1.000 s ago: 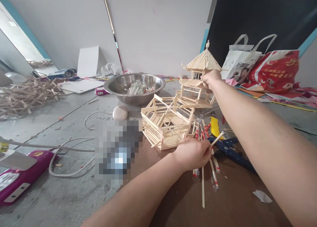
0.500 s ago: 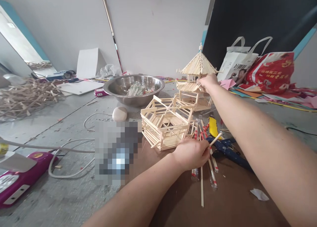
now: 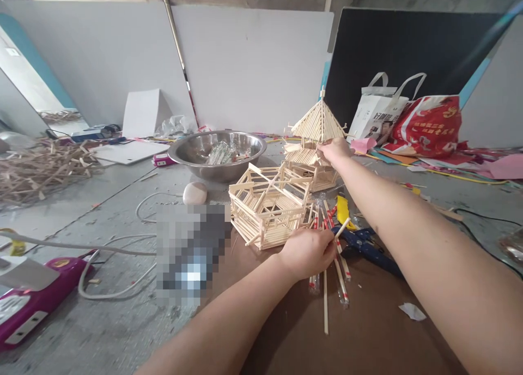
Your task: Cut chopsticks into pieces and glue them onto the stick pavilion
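My right hand (image 3: 335,151) is closed on a small pavilion model (image 3: 321,124) of wooden sticks, gripping it by its middle tier under the pointed roof. The pavilion stands upright behind an open hexagonal stick frame (image 3: 261,225). In front of that frame my left hand (image 3: 308,252) is closed round a short wooden stick (image 3: 342,228), whose end pokes out past the fingers. Beside and below this hand lie chopsticks in red-marked wrappers (image 3: 342,288) and one bare chopstick (image 3: 326,307). Blue-handled pliers (image 3: 368,247) and a yellow tool (image 3: 342,210) lie to its right.
A steel basin (image 3: 216,170) with wrapped sticks stands behind the frame. To the left are a white stone-like lump (image 3: 195,193), a blurred-out patch, cables and a purple power strip (image 3: 41,296). A stick pile (image 3: 36,170) lies far left; bags (image 3: 429,125) stand back right.
The view has tilted up and turned slightly right. Both hands keep their hold; the pavilion sits a little lower and further left in the picture. The left hand's stick has barely moved.
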### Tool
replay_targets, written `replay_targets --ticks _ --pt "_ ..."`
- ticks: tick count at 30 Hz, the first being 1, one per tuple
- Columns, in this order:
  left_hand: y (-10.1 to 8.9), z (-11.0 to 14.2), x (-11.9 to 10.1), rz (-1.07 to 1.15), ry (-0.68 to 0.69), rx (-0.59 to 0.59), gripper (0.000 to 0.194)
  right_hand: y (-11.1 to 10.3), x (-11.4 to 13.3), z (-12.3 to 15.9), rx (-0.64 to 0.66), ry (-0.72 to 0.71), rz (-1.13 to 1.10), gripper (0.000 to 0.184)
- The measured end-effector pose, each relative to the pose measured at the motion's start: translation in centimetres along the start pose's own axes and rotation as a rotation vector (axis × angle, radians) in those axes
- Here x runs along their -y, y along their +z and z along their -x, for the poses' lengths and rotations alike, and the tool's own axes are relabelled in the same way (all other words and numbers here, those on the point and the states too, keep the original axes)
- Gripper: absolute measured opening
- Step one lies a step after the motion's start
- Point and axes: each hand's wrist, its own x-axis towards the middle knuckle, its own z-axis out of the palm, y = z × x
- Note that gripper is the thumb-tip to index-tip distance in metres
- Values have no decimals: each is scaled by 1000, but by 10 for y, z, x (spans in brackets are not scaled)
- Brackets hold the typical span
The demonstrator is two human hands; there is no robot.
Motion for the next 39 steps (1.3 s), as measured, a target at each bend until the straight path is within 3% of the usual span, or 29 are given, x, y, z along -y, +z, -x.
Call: replay_targets --ticks 5,10,13,15,18,21,25,39 --pt "-3 -2 0 53 -72 16 28 -15 1 9 21 -31 136 29" --pt "-4 -5 4 180 -138 13 28 -47 1 31 220 -249 274 20" --pt "-5 -7 5 294 -132 -12 27 -73 -7 60 189 -349 124 20" --pt "-7 -8 4 360 -143 -21 27 -89 -17 86 273 -352 -133 24" --pt "-10 -9 1 443 -165 -17 27 -105 -34 128 469 -159 -408 31" --pt "-10 -8 -2 460 -173 -15 26 -107 -48 161 541 -18 -553 33" --pt "-8 -6 -7 418 -150 20 25 -101 -56 182 608 27 -703 31" --pt "-6 -5 -11 390 -154 99 23 -95 -65 190 715 34 -832 32"
